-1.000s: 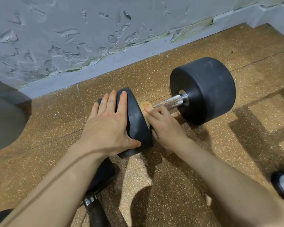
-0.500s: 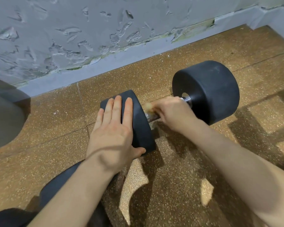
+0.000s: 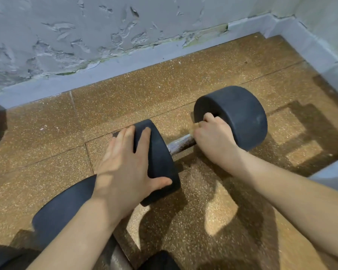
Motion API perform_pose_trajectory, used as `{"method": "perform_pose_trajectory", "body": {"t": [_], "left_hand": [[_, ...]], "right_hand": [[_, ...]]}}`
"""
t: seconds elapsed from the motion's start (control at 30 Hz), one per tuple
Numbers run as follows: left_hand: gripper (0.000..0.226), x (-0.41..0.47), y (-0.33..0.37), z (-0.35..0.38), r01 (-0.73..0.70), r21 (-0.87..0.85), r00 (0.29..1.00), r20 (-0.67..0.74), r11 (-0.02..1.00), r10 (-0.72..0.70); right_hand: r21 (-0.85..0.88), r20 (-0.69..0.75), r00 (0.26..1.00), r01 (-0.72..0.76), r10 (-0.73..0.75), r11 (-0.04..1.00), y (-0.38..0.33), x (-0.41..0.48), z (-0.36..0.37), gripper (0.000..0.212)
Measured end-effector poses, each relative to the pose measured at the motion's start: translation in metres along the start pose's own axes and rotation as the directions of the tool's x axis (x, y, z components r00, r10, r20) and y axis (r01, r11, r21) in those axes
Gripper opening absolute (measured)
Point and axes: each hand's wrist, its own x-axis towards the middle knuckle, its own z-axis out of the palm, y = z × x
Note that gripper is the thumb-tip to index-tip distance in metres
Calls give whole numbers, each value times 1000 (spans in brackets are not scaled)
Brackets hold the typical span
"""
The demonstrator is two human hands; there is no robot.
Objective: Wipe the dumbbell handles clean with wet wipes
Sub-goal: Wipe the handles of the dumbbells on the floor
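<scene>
Dumbbell [image 3: 238, 121] lies on the speckled brown floor [image 3: 183, 84], well in toward the back edge where the skirting [image 3: 125, 61] meets the peeling grey wall [image 3: 86, 26], and nearer the floor's far right corner than the left. Its handle [image 3: 180, 144] runs between two black heads. Only a short stretch of metal shows, dull and blotched with dark specks.

The right hand [image 3: 213, 141] is clenched round the handle's right end, knuckles hard up against the right head [image 3: 248, 106]. A pale scrap [image 3: 196, 126] peeks out at the knuckles. It may be the wipe, but it is too small to be sure. The left hand [image 3: 125, 168] lies flat on the left head [image 3: 160, 162], fingers straight and thumb over the rim, bracing the weight without gripping it.

To my eye the wiping of this handle is under way and not done. The hand sits at one end, and I cannot tell whether the exposed stretch has been cleaned or whether the specks are wear that will not come off.

At the floor's near edge a second dumbbell [image 3: 62, 207] lies partly under the left forearm, its bar [image 3: 119, 258] barely visible and nobody touching it. Since the task speaks of handles, that one probably remains.
</scene>
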Motion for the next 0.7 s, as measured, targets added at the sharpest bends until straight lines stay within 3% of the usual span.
{"method": "perform_pose_trajectory", "body": {"t": [0.13,0.2,0.23,0.33,0.37,0.43,0.47,0.5,0.53,0.63,0.7], "left_hand": [[119,-19,12,17,-28,52,995,-98,998,33],[120,-27,14,25,-50,53,993,-102,997,55],[120,-30,16,28,-61,61,992,-109,996,68],[117,-40,19,35,-77,103,988,-127,992,90],[116,-41,19,35,-80,113,987,-127,990,95],[116,-42,20,34,-83,137,986,-132,987,101],[116,-41,20,33,-83,154,985,-135,985,104],[116,-40,20,32,-81,172,985,-139,982,106],[116,-38,19,32,-77,178,984,-145,981,104],[117,-28,13,29,-61,102,985,-152,993,76],[118,-22,8,25,-55,46,991,-121,997,60]], "right_hand": [[211,62,995,-91,80,973,-13,-13,3,21],[449,6,986,-153,169,880,-16,-32,15,21],[585,-23,958,-219,286,781,-19,-45,14,23],[844,75,763,-391,642,367,-36,-75,9,25],[867,110,664,-429,740,255,-41,-75,9,23],[902,284,407,-420,868,-98,-51,-62,5,22],[903,335,343,-382,877,-196,-54,-55,5,22],[904,328,333,-382,884,-192,-58,-48,3,24],[909,263,370,-406,891,-99,-60,-44,4,25],[878,5,543,-405,840,256,-64,-45,13,26],[851,-56,636,-373,770,370,-67,-50,18,25]]}}
